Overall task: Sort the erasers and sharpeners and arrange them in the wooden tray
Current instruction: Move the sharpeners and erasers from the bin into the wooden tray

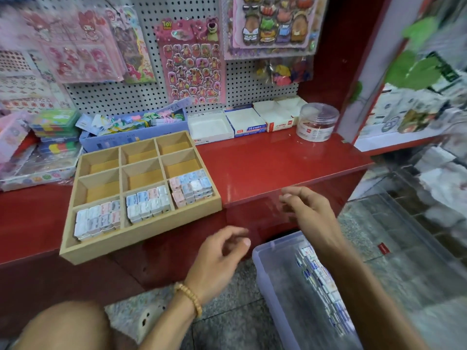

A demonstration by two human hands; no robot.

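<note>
A wooden tray (141,238) with nine compartments sits on the red shelf, its front edge overhanging. The three front compartments hold rows of small pastel erasers (97,219), and the six behind them are bare. My left hand (222,251) hovers below the tray's right corner, fingers loosely curled, holding nothing. Over the shelf edge to the right, my right hand (307,210) hangs with relaxed fingers, also holding nothing. Below my hands stands a clear plastic bin (275,274) with several small boxed items (326,281) along its right side.
A red shelf (278,162) carries open white boxes (249,122), a clear round jar (317,122) and a blue box of trinkets (131,125). Sticker sheets hang on the pegboard (252,84) behind. My knee (63,327) is at lower left.
</note>
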